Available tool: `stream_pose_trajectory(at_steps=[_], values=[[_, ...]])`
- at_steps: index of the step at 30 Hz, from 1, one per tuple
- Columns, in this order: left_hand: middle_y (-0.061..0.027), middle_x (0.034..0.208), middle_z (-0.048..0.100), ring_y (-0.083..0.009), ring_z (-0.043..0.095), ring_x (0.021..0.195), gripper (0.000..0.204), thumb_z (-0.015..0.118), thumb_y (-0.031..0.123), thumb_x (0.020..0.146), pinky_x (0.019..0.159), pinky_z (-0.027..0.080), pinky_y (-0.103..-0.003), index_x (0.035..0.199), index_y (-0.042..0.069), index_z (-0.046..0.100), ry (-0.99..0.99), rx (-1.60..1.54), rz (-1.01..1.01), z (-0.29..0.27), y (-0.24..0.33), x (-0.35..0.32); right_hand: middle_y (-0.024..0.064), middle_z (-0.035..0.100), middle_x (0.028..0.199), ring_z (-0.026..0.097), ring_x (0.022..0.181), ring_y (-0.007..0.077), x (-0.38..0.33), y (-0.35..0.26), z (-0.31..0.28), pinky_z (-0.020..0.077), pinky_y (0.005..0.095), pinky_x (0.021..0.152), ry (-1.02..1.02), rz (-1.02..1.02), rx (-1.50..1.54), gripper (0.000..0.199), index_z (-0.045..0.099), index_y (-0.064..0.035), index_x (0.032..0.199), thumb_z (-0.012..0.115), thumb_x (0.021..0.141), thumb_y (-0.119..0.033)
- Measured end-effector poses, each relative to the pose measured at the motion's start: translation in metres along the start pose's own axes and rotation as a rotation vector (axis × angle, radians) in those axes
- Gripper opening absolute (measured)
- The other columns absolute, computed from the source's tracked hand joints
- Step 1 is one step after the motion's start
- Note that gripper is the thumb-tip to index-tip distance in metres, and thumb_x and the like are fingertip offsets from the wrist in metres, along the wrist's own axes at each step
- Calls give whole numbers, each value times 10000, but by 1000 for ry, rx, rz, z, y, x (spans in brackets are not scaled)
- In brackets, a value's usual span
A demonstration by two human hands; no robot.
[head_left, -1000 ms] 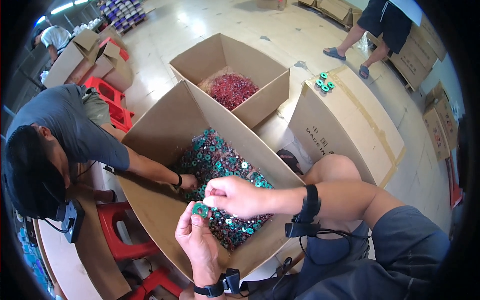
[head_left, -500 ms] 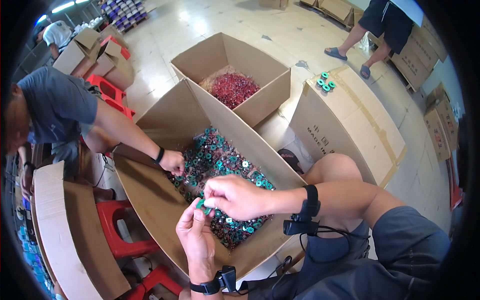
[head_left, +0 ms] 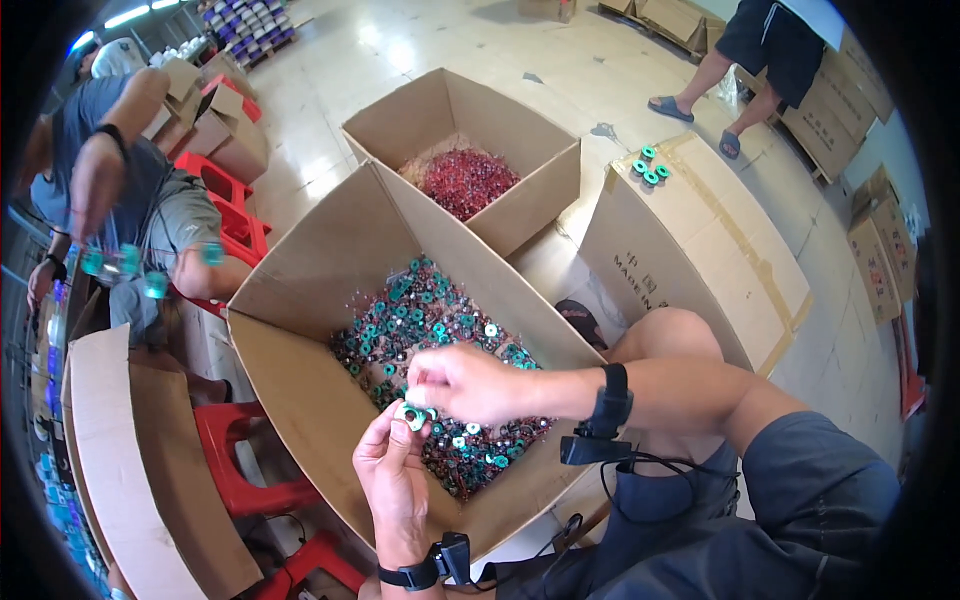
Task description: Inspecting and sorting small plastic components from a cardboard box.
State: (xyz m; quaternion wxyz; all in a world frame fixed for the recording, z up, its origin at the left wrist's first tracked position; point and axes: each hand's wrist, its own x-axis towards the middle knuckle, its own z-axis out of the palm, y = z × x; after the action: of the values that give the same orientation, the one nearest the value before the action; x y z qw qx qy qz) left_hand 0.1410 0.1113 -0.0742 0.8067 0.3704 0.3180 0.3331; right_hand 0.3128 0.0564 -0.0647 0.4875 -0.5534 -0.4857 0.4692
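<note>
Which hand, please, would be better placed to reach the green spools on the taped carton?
Probably the right hand: it's nearer the four green spools on the taped carton. The left hand holds another green spool; whether the right grips anything is unclear.

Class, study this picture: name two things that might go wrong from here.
The green spool pinched in the left hand might slip into the open cardboard box below and get lost among similar ones.

The four green spools near an edge of the closed carton might fall if bumped.
</note>
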Motion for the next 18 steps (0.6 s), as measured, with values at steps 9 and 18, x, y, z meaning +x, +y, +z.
stream_pose_trajectory(at_steps=[9, 18], values=[[-120, 1043, 643, -188, 631, 896, 252, 621, 57, 891, 789, 543, -293, 1119, -48, 605, 48, -14, -47, -4, 1, 2, 18, 583, 691, 506, 653, 67, 0, -11, -2, 427, 269, 589, 8, -55, -98, 112, 579, 3, 910, 596, 901, -107], [-114, 1015, 651, -187, 639, 877, 249, 628, 70, 889, 786, 546, -288, 1109, -44, 609, 51, -64, -46, -2, 3, 0, -14, 548, 697, 468, 651, 45, -3, -7, 0, 407, 245, 580, -41, 16, -48, 98, 589, -16, 909, 581, 918, -114]])
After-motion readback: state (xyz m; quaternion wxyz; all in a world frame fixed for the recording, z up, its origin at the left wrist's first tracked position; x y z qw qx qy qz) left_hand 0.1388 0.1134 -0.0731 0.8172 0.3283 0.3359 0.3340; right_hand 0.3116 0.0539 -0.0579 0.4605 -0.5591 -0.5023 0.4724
